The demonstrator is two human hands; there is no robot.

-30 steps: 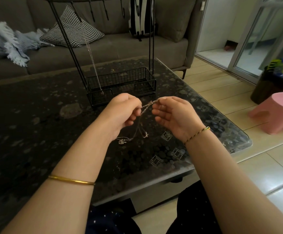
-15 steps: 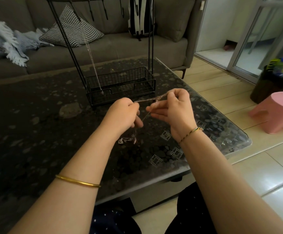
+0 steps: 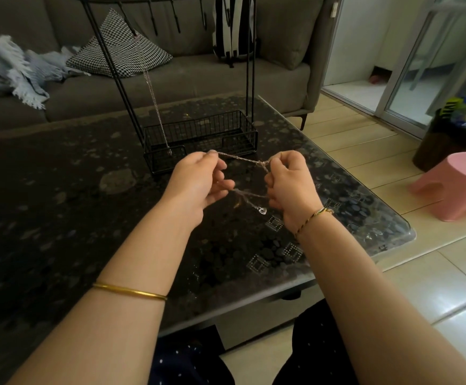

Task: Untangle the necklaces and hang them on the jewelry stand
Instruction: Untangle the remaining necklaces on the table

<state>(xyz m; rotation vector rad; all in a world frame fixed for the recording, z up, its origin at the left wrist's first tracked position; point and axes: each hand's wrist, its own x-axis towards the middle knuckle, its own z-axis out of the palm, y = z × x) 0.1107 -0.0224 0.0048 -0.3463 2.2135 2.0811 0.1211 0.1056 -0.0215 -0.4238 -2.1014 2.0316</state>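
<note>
Tangled thin silver necklaces (image 3: 243, 159) stretch between my two hands above the dark table. My left hand (image 3: 198, 182) pinches one end of the chains. My right hand (image 3: 290, 182) pinches the other end, where a small knot sits by the fingers. A loop of chain with a heart pendant (image 3: 262, 210) hangs below, between the hands. The black wire jewelry stand (image 3: 198, 134) stands just beyond my hands. One silver necklace (image 3: 151, 90) hangs from a hook on its top bar down into the basket base.
The dark patterned glass table (image 3: 59, 204) ends at a rounded right corner. A grey sofa (image 3: 198, 76) with a checked cushion and a blue blanket lies behind. A pink stool (image 3: 456, 184) and a dark bin stand on the floor at the right.
My hands have moved apart, pulling the chains taut between them. The pendant has lifted off the table and now hangs between the hands.
</note>
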